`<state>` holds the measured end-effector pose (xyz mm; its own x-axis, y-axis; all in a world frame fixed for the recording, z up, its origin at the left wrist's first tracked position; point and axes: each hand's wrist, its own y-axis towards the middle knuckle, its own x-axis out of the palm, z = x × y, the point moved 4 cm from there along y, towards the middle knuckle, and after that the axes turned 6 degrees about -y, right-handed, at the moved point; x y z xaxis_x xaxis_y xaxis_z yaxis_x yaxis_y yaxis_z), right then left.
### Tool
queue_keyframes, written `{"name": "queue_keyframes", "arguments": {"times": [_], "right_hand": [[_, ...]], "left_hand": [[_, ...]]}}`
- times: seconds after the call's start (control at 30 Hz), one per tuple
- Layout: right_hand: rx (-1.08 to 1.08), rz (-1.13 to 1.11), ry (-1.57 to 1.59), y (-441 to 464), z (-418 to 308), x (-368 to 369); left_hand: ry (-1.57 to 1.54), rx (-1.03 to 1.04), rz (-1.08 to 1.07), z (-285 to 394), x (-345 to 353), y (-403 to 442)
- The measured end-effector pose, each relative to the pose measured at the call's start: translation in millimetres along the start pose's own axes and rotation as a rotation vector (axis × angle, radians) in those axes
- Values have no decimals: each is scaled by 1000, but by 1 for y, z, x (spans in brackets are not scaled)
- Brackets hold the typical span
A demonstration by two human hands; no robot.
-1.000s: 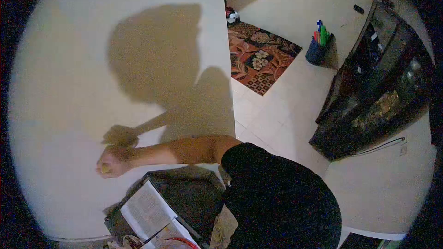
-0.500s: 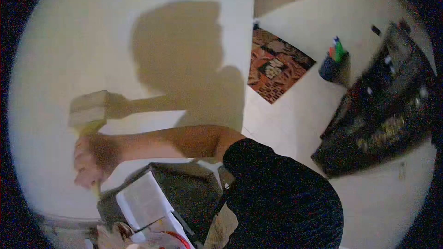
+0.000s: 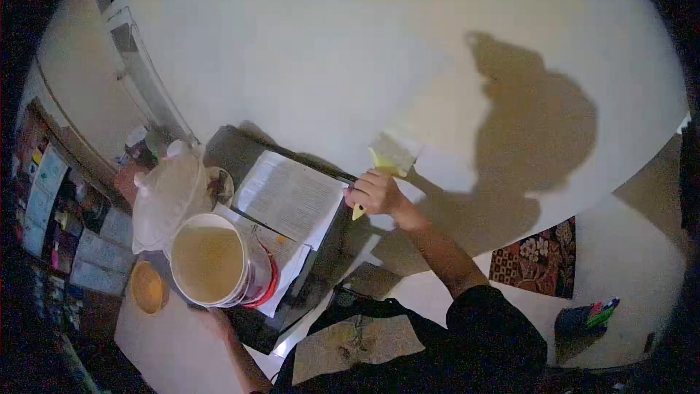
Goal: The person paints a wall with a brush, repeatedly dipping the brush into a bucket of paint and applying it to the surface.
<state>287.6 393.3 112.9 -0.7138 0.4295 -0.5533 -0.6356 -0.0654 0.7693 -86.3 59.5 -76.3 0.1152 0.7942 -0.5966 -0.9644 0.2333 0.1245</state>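
My right hand [image 3: 377, 192] grips a wide paintbrush [image 3: 395, 153] by its yellow handle. Pale, flat bristles touch or nearly touch the white wall [image 3: 292, 58], where a cream-coloured patch shows beside the brush. At the lower left is a white paint bucket [image 3: 251, 263] with a red band, its round mouth facing me and holding cream paint [image 3: 208, 263]. My left hand [image 3: 211, 321] is closed at the bucket's near lower side, its fingers mostly hidden behind the bucket.
An open book [image 3: 292, 193] and loose papers lie on a dark surface [image 3: 240, 146] along the wall. Near the bucket are a white lidded pot [image 3: 168, 197] and an orange bowl [image 3: 148, 288]. A patterned rug [image 3: 536, 259] and a dark pen holder [image 3: 576, 328] are at right.
My view has swung left, bringing the bucket, book and pot into sight. My right hand still holds the paintbrush, which now appears further right in view.
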Motion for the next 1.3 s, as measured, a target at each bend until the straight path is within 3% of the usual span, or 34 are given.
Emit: {"name": "queue_keyframes", "arguments": {"times": [0.1, 0.13, 0.23, 0.3, 0.37, 0.4, 0.5, 0.53, 0.67, 0.73, 0.9, 0.97, 1.03, 1.07, 1.17, 1.3], "right_hand": [[54, -22, 36, -14, -14, 2], [104, -6, 97, -20, -18, 6], [207, -19, 195, -25, -30, 2], [501, 53, 282, -27, -26, 2], [447, 48, 330, -3, -18, 0], [416, 55, 307, 4, -14, 2], [413, 99, 366, 18, 15, 24], [359, 87, 280, 30, 25, 24], [361, 168, 170, 70, 63, -9], [338, 117, -64, 96, 66, -39], [335, 191, -68, 123, 86, -78], [360, 203, -50, 132, 90, -87], [216, 298, -75, 143, 78, -104], [146, 341, -84, 146, 71, -112], [12, 392, -83, 145, 58, -113], [-184, 50, 20, 147, 31, -45]], "left_hand": [[-219, 133, 6, -5, 3, 0], [-162, 33, -20, 18, -6, -8], [-2, -2, 64, 16, -6, -10], [19, -61, 35, 18, -11, -10], [83, -49, 11, 30, -13, -16], [135, -95, -12, -31, 6, 0], [23, -114, -75, 34, -12, -15], [-18, -73, -38, 19, -6, -12], [3, -96, -41, 32, -11, -20], [-43, -58, -12, 30, -11, -18], [-201, 0, -21, 11, -1, -13], [-54, -75, 42, 12, -3, -16], [46, -41, 46, 7, -3, -13], [-51, 35, 18, 10, -3, -13], [-17, -142, -21, 53, -17, -24], [1, -100, 32, 33, -13, -18]]}}
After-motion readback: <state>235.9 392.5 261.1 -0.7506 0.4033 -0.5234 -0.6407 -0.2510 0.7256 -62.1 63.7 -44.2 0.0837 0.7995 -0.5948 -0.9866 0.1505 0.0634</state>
